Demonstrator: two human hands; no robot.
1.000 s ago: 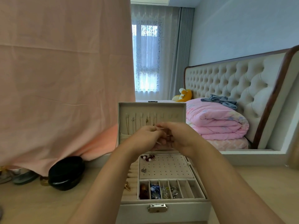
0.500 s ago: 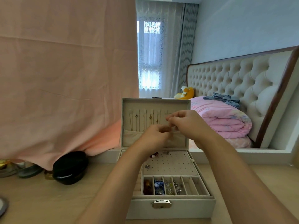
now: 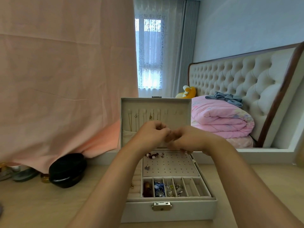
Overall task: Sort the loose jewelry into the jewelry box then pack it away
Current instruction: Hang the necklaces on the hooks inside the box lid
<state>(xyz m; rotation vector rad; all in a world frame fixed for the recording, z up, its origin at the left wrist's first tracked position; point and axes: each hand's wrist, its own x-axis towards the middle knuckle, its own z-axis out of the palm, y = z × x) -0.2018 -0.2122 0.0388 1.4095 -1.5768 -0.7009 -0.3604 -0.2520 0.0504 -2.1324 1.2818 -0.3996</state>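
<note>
Both grips, left hand (image 3: 152,134) and right hand (image 3: 190,139), meet above jewelry box (image 3: 189,211).

Findings, body only. Two arms are in view.

Left forearm (image 3: 115,178): enters from the 7 o'clock corner, bare along its whole visible length.

Right forearm (image 3: 238,178): enters from the 5 o'clock corner, likewise bare to the frame edge.

Left hand (image 3: 153,134) and right hand (image 3: 189,139): both bare, wrists uncovered.

Fingers (image 3: 164,131): blurred, so nails and fine detail cannot be made out.

The visible body ends at the forearms, cut by the lower frame edge.
</note>
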